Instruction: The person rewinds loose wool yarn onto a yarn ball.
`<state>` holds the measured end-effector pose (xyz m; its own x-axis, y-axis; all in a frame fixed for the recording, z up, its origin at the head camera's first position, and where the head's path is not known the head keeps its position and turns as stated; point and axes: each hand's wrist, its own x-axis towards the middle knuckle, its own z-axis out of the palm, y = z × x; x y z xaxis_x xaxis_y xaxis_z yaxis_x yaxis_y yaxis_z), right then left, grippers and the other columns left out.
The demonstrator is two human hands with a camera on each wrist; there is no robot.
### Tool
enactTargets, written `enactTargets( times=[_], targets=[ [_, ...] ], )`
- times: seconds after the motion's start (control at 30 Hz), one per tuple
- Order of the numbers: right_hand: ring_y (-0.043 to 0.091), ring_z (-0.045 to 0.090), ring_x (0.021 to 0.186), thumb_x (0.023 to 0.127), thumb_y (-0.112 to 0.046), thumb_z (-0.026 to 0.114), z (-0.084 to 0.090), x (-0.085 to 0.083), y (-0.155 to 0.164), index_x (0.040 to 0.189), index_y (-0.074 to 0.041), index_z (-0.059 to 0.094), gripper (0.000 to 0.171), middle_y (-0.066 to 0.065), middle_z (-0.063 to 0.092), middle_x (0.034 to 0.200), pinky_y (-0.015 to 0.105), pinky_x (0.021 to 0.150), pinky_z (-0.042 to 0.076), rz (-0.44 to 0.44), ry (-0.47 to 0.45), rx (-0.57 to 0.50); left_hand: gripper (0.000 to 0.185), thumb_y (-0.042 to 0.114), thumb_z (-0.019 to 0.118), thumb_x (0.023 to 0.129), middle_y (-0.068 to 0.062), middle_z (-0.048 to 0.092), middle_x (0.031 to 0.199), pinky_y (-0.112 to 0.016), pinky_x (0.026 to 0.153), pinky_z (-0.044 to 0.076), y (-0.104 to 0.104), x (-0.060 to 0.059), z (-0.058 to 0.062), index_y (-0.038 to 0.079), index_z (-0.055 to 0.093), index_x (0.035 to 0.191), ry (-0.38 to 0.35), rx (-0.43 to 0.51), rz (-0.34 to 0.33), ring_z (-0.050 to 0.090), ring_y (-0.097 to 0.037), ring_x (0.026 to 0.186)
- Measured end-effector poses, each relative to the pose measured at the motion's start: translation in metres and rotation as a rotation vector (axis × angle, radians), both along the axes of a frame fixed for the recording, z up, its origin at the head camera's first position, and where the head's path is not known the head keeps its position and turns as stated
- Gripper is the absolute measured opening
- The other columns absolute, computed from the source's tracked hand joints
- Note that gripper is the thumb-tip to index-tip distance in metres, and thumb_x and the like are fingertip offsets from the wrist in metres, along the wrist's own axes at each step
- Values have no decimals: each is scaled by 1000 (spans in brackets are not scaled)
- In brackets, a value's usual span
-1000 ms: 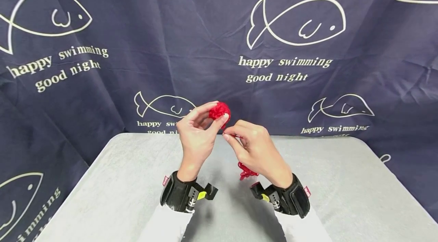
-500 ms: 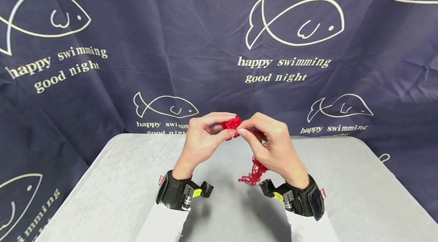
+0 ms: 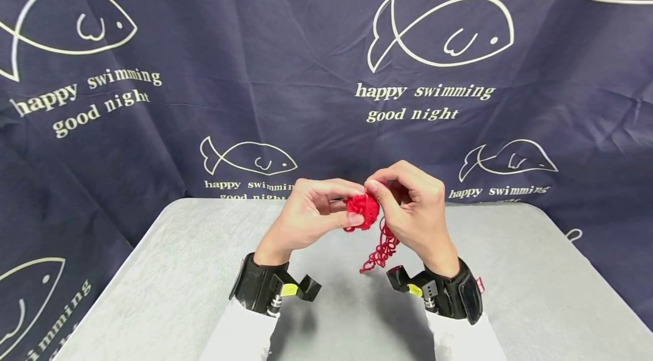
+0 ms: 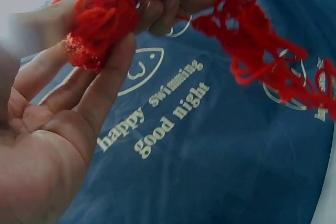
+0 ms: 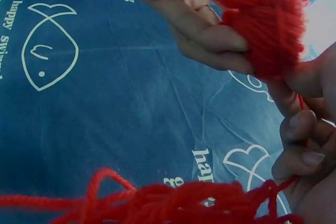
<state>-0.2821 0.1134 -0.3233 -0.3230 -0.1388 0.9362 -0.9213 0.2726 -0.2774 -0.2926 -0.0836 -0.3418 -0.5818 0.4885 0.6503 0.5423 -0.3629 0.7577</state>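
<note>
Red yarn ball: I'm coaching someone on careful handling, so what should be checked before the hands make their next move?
1. Ball secured: ok; the left hand pinches the red yarn ball between thumb and fingers.
2. Strand under control: ok; the right hand holds the strand close beside the ball.
3. Loose yarn orderly: not ok; it hangs in bunched loops.
4. Ball surface neat: not ok; a small loop sticks out at its lower left in the head view.
5. Loose yarn free of knots: cannot tell; the loops overlap.
</note>
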Motion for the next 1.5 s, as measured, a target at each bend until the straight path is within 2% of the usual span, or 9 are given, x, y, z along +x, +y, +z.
enactTargets(
  times=[0.1,0.3,0.43,0.7,0.87,1.07,1.23,1.37,1.5],
  targets=[
    [7,44,55,82,5,77,-1,-1,1,84,-7,73,13,-2,64,75,18,48,34,-19,1,-1,30,-19,74,79,-25,68,110,-42,76,62,2,2,1,-18,67,108,9,-23,-5,68,-22,96],
    [7,44,55,82,4,78,-1,-4,5,86,-7,75,12,-2,65,74,18,47,34,-59,-32,-15,29,-20,71,79,-22,65,113,-44,67,62,7,7,2,-21,64,107,3,-10,-107,66,-25,96],
    [7,44,54,82,8,78,-2,-4,8,87,-7,75,16,-1,65,75,20,46,33,-18,-84,-36,30,-17,73,80,-16,68,109,-37,73,62,8,6,1,-22,63,108,-23,45,-90,68,-23,91],
    [9,46,55,85,5,77,-3,-5,8,90,-9,77,16,-1,65,76,22,46,33,25,-154,-45,34,-4,79,84,-7,70,108,-26,75,58,2,2,0,16,78,112,-34,162,-107,70,-20,90],
    [10,45,54,87,-2,77,-7,-12,9,89,-7,76,6,-2,65,74,21,47,34,-18,-200,-42,29,5,82,84,-5,70,110,-26,77,58,-3,3,4,16,78,110,-12,218,-103,70,-18,93],
    [9,47,55,87,-5,79,-18,-21,10,84,-15,75,11,-10,58,68,21,49,39,-101,-304,198,28,13,85,83,-6,72,108,-23,68,56,-5,4,7,15,78,110,-11,348,-26,69,-16,92],
    [7,50,57,87,-5,78,-21,-21,4,83,-19,75,14,-14,59,70,23,52,43,-1,-334,380,31,7,85,80,-6,75,103,-23,75,59,-3,1,8,10,78,110,-106,567,63,71,-15,89],
    [4,51,56,86,-5,78,-20,-17,-3,83,-19,75,15,-15,60,70,19,52,43,77,-293,421,30,2,85,79,-9,74,100,-26,80,60,-1,-1,9,7,78,108,-156,688,189,71,-17,89],
    [2,50,58,86,-4,78,-19,-12,-7,82,-19,74,16,-15,59,71,15,53,40,122,-253,441,29,-10,80,80,-11,73,100,-29,79,61,4,-4,8,2,77,105,-166,673,379,72,-20,88]
  ],
)
